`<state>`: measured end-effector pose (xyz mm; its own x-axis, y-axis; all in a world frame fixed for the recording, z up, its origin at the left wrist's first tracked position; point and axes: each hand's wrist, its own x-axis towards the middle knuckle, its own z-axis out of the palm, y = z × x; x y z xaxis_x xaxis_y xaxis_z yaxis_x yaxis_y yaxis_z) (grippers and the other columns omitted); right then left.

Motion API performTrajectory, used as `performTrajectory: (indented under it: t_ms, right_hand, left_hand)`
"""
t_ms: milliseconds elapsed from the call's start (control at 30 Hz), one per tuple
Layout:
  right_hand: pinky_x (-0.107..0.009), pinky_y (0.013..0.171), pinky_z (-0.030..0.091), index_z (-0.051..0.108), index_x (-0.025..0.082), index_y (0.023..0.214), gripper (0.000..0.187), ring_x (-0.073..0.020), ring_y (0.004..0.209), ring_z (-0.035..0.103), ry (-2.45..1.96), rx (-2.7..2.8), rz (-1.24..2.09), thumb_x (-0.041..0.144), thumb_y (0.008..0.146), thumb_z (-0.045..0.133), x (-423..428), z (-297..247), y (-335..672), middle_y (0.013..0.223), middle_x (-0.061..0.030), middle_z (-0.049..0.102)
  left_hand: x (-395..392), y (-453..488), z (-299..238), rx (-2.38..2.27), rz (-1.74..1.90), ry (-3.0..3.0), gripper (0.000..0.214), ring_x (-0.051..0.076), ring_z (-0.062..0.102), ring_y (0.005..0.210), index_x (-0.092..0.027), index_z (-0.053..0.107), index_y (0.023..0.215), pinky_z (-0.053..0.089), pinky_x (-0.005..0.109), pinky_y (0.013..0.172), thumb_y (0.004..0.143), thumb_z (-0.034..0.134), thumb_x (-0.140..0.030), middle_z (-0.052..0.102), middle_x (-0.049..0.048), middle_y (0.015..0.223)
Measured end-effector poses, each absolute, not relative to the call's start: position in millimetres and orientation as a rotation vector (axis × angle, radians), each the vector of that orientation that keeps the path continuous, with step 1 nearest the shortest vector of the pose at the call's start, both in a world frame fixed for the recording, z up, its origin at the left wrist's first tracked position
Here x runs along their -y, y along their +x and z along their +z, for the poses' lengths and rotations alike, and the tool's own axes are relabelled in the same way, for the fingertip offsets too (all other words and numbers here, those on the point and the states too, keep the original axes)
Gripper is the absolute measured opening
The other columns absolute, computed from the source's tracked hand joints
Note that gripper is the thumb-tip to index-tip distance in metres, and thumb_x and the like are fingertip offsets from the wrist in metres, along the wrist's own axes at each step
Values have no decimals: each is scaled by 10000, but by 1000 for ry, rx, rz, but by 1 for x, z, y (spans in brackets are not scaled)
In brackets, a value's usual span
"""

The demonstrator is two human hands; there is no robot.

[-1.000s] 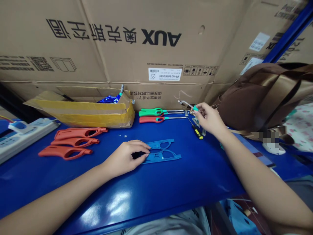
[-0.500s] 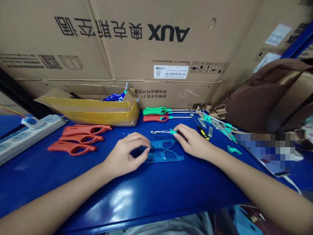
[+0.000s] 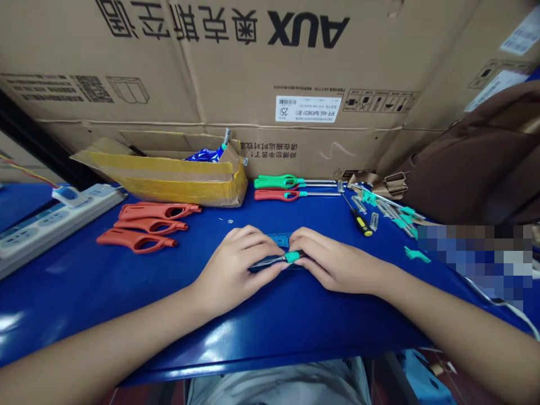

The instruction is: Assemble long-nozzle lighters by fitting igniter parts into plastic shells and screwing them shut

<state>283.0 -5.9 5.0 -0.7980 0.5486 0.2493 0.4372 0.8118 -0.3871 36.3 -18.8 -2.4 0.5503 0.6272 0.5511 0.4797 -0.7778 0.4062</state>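
My left hand (image 3: 240, 261) and my right hand (image 3: 333, 261) meet at the middle of the blue table (image 3: 126, 292), both curled over the blue plastic handle shells (image 3: 280, 241). Between their fingertips lies a small metal rod with a green plastic piece (image 3: 291, 257). My right hand pinches the green end. The fingers of my left hand press on the rod and the shell under it. Most of the blue shells are hidden by my hands.
Three red handle shells (image 3: 147, 226) lie at the left, beside a taped cardboard box (image 3: 169, 180) and a power strip (image 3: 46, 216). A green lighter (image 3: 280, 181) and a red lighter (image 3: 278, 195), a yellow-handled screwdriver (image 3: 360, 219) and several loose green parts (image 3: 396, 216) lie behind. A brown bag (image 3: 476, 163) stands at the right.
My right hand carried the green-tipped rod from the far right pile down onto the blue shells. My left hand stayed on the shells and closed toward the right hand.
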Motion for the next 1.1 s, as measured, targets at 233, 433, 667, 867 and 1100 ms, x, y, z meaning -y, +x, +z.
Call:
performTrajectory:
  t_ms: [233, 433, 667, 867, 1100]
  right_hand:
    - [-345, 920, 518, 541, 167, 1120, 136, -209, 1032, 598, -726, 2671, 435, 225, 1039, 448, 1, 4, 289, 1140, -116, 594]
    - [-375, 873, 512, 562, 183, 1051, 107, -227, 973, 609, -878, 2647, 257, 255, 1017, 490, -22, 11, 314, 1085, -101, 632]
    - [-363, 851, 500, 586, 203, 1056, 104, -221, 948, 623, -986, 2624, 227, 262, 994, 526, -36, 16, 336, 1039, -73, 657]
    - [-362, 815, 512, 594, 207, 1043, 115, -218, 902, 631, -996, 2638, 241, 289, 973, 554, -32, 14, 334, 1010, -69, 668]
    - [-446, 1044, 468, 573, 185, 1297, 380, -261, 1182, 613, -816, 2634, 197, 367, 966, 616, -18, 11, 314, 1269, -124, 673]
  left_hand:
    - [16, 32, -1, -917, 1006, 2644, 62, 190, 640, 926, -219, 734, 986, 426, 350, 839, 944, 693, -237, 772, 1, 953]
    - [3, 20, 3, -968, 1122, 2642, 63, 196, 645, 887, -184, 739, 965, 469, 355, 824, 930, 702, -222, 769, 29, 903]
    - [-5, 13, 4, -980, 1160, 2676, 73, 203, 649, 874, -181, 747, 972, 482, 362, 818, 925, 711, -224, 776, 38, 914]
    - [-4, 14, 2, -922, 1188, 2693, 88, 194, 652, 872, -185, 744, 998, 481, 349, 813, 916, 728, -213, 782, 33, 925]
    - [1, 19, 2, -895, 1188, 2719, 73, 186, 664, 857, -200, 747, 972, 470, 345, 809, 926, 720, -251, 782, 24, 902]
